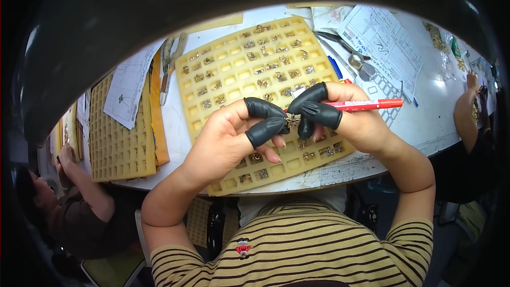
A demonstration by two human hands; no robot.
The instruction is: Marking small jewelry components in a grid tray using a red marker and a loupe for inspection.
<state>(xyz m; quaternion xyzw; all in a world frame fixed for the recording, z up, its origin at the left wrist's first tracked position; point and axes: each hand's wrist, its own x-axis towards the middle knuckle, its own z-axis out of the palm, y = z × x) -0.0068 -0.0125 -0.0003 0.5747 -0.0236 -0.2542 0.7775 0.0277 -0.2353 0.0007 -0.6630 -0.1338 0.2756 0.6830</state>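
Black rubber finger cots cover the thumb and a fingertip of my left hand (235,135), which pinches a small metal jewelry piece (293,120) shaped like a flower. My right hand (350,113), also in black finger cots, grips a red marker pen (368,105). The pen's tip end points left, close to the piece, and is partly hidden by the fingers. Both hands are above a yellow compartment tray (243,75). Many of its pockets hold small gold- and silver-coloured jewelry pieces (281,76); others are bare.
Left of the tray lie pliers (172,56), an orange envelope (160,135) and a second tray (119,147) under a printed sheet (133,83). Metal tools (356,60), a blue pen (335,67) and papers (382,40) lie right. A person (79,203) sits left; another person's arm (469,111) shows right.
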